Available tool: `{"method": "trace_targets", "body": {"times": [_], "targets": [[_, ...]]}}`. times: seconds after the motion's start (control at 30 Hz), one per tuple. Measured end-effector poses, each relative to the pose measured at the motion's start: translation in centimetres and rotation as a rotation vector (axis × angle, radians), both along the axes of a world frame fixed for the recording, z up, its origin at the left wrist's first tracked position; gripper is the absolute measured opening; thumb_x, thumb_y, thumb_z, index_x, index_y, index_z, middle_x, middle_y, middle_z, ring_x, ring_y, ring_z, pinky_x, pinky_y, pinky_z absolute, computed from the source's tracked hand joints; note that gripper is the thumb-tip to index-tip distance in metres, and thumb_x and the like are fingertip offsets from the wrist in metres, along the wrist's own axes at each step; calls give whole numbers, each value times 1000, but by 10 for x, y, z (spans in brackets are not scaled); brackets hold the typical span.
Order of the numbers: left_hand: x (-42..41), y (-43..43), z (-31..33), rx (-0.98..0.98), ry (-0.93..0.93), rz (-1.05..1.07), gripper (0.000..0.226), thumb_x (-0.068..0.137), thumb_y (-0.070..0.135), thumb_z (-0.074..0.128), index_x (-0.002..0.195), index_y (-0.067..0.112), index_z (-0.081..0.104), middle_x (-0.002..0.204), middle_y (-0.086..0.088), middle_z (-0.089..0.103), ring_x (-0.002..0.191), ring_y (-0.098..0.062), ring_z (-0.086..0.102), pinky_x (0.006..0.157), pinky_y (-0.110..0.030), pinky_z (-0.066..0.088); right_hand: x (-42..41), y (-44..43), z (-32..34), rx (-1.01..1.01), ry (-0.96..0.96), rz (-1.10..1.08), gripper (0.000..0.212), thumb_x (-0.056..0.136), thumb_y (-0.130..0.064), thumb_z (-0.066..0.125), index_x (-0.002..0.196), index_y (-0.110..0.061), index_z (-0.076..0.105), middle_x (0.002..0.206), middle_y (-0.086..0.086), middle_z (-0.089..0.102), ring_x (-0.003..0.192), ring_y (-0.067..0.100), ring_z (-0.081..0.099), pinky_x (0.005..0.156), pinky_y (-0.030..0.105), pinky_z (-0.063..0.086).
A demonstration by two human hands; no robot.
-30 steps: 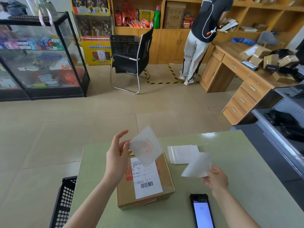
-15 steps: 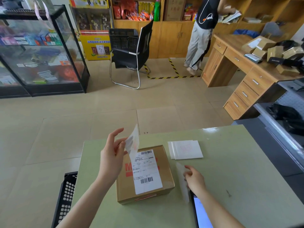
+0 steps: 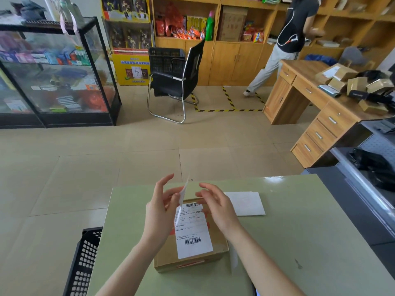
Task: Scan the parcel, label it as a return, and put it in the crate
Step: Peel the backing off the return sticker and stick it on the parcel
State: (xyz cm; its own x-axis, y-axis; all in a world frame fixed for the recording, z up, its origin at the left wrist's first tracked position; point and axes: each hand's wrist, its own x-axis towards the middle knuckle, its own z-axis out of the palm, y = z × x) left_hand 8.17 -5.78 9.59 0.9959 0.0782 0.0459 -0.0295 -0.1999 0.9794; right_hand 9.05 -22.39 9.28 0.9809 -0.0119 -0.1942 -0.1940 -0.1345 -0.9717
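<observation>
A brown cardboard parcel with a white shipping label lies on the green table. Above its far end my left hand pinches a thin white sticker, seen edge-on. My right hand hovers beside the sticker with its fingers spread, holding nothing. The black perforated crate stands on the floor at the table's left edge. A strip of backing paper lies next to the parcel's right side.
A stack of white label sheets lies right of the parcel. A phone's corner shows at the bottom edge. A grey counter borders the table's right. Farther off: a black chair, a glass cabinet, a wooden desk, a person.
My right hand dropped the backing paper by the parcel and rose to the sticker in my left hand. The sticker turned edge-on above the parcel.
</observation>
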Motion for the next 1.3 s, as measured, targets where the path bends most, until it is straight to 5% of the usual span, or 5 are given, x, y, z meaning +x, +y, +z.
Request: {"method": "trace_targets", "body": {"times": [0.37, 0.77, 0.87, 1.03, 1.3], "targets": [[-11, -6, -8, -48, 60, -87, 68, 82, 10, 75, 135, 38, 42, 108, 14, 73, 105, -6, 68, 86, -24, 55, -1, 20, 12, 207, 71, -95, 23, 82, -21, 71, 104, -22, 66, 102, 5, 74, 91, 21, 73, 67, 28, 58], [-14, 15, -27, -5, 196, -25, 78, 69, 22, 86, 121, 60, 42, 113, 25, 65, 93, 19, 58, 82, -32, 58, 8, -5, -1, 103, 59, -250, 16, 84, 0, 56, 87, -14, 64, 92, 11, 73, 82, 24, 68, 62, 45, 57], [-14, 20, -36, -30, 214, 64, 67, 75, 18, 82, 130, 36, 48, 119, 10, 63, 99, 6, 60, 64, -8, 51, 9, -17, -1, 103, 73, -254, 16, 85, -1, 58, 90, -15, 65, 91, 6, 75, 78, 18, 70, 55, 31, 55], [-10, 31, -46, -26, 278, 215, 27, 88, 25, 69, 114, 24, 63, 114, 6, 67, 115, -14, 60, 79, -20, 46, 9, -31, -5, 113, 113, -239, 19, 86, 1, 56, 96, -12, 64, 93, 5, 76, 79, 17, 70, 58, 25, 50], [-26, 38, -83, 214, 685, -10, 112, 68, 36, 85, 153, 18, 15, 149, -13, 34, 134, -28, 40, 106, -41, 39, 10, -46, -19, 173, 245, -303, 21, 85, 3, 50, 94, -12, 63, 93, 7, 73, 81, 21, 66, 61, 29, 48]]}}
